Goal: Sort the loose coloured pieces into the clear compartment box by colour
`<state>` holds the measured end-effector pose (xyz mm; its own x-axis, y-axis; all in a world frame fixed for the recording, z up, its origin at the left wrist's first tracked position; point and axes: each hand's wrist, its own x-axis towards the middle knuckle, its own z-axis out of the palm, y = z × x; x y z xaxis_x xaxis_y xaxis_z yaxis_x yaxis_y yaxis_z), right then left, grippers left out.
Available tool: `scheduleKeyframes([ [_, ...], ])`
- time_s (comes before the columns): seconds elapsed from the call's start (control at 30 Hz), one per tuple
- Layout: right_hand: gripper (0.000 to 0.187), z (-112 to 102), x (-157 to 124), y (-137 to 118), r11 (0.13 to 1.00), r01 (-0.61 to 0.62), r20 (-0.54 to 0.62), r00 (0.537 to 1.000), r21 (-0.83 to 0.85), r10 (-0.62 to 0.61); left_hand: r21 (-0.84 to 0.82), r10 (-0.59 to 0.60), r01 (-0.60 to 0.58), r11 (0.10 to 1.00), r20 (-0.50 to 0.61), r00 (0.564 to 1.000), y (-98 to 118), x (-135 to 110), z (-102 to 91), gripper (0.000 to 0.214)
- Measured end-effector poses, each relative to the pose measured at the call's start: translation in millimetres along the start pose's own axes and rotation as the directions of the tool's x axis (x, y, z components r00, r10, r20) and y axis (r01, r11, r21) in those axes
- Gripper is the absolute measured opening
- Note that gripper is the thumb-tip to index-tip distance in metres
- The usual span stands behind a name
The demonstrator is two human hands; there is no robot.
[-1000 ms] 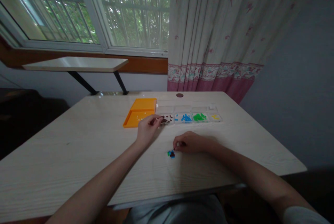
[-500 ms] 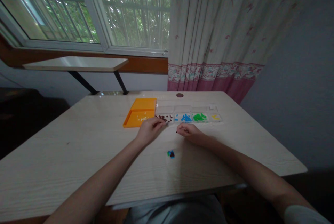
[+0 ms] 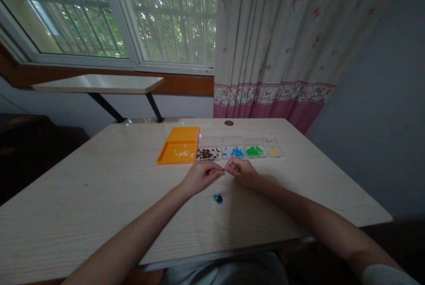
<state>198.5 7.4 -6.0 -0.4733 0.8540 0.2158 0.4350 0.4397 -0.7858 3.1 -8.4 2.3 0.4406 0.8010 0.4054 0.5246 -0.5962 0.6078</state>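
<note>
In the head view my left hand (image 3: 203, 176) is closed in a pinch, its fingertips meeting those of my right hand (image 3: 242, 171). A tiny dark piece (image 3: 223, 169) shows at the tips of my right hand's closed fingers; whether my left fingers pinch a piece of their own is too small to make out. Nearer the body lies a small cluster of blue, green and dark brown pieces (image 3: 218, 198) on the table. Just beyond my hands sit loose brown pieces (image 3: 206, 154), blue pieces (image 3: 237, 152) and green pieces (image 3: 254, 150), each in a clear compartment.
An open orange case (image 3: 162, 157) with small white pieces stands left of the clear boxes. Yellow pieces (image 3: 274, 150) lie in the rightmost clear box. A raised white shelf (image 3: 99, 82) is at the back left of the wooden table (image 3: 83, 214), below the window.
My left hand has come away from the compartment of brown pieces, moving right and toward me to meet my right hand. The right hand has stayed nearly in place.
</note>
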Motion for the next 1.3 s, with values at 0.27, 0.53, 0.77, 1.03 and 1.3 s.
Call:
scheduleKeyframes([
  [0.27,0.017,1,-1,-1,0.999,0.021,-0.018,1.000,-0.031,-0.022,-0.022,-0.019,0.019,1.000,0.009,1.000,1,0,1.6,0.022],
  [0.53,0.018,1,-3,-1,0.993,0.067,-0.025,0.997,-0.094,-0.070,-0.048,-0.028,0.028,0.998,0.015,1.000,4,0,0.6,0.020],
  [0.77,0.020,-2,-4,-2,0.981,0.095,-0.005,0.995,-0.171,-0.097,0.038,0.016,-0.015,0.999,-0.029,0.999,3,4,-8.7,0.018],
  [1.03,0.024,-6,-15,-21,0.899,0.380,0.425,0.866,-0.217,-0.263,0.014,-0.016,0.025,1.000,-0.454,0.891,-5,6,-22.3,0.019],
  [1.3,0.026,-3,-16,-29,0.866,0.399,0.501,0.839,-0.302,-0.212,0.060,0.030,0.002,0.998,-0.526,0.850,0,3,-18.7,0.016],
])
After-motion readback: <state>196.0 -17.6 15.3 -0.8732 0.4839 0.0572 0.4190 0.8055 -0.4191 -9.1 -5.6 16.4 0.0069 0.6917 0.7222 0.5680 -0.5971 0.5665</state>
